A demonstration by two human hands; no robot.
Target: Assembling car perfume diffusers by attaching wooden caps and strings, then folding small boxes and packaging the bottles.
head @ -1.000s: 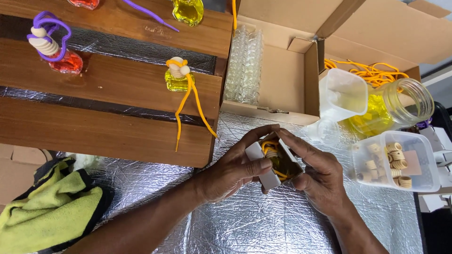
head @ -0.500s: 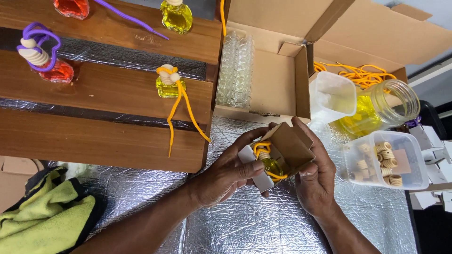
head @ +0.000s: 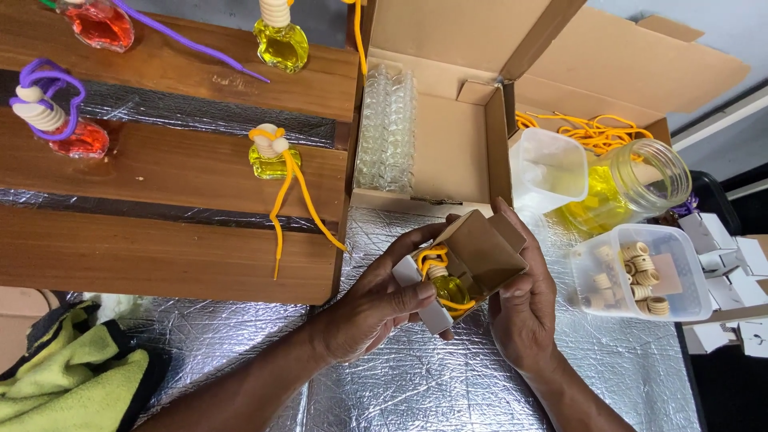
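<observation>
Both hands, left hand [head: 376, 308] and right hand [head: 524, 308], fingers pinching small carton [head: 480, 252] with yellow bottle [head: 448, 290]; plastic tub [head: 640, 276] beside.

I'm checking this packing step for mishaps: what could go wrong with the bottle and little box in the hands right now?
1. The orange cord loops out over the small box mouth; it could get pinched under the flaps.
2. The yellow bottle sits only partly inside, held by the left hand and right hand above the foil; it might slip out.
3. The open jar of yellow liquid stands close by; an elbow could tip it.
</observation>
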